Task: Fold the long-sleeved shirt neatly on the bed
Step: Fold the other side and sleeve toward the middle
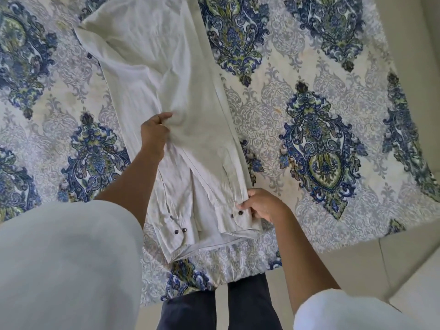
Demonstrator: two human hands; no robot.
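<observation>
A white long-sleeved shirt (pixel 166 75) lies lengthwise on the bed (pixel 309 129), folded into a narrow strip with both sleeves laid down its length. Two cuffs with dark buttons rest at the near end by the bed's edge. My left hand (pixel 153 133) pinches a fold of fabric on the strip's left side, about halfway along. My right hand (pixel 262 206) grips the right cuff (pixel 240 216) at the near right corner. The left cuff (pixel 176 231) lies free.
The bedspread has a blue, green and grey floral pattern. The bed's near edge runs just in front of my dark-trousered legs (pixel 221 306). Pale tiled floor (pixel 392 258) shows at the right.
</observation>
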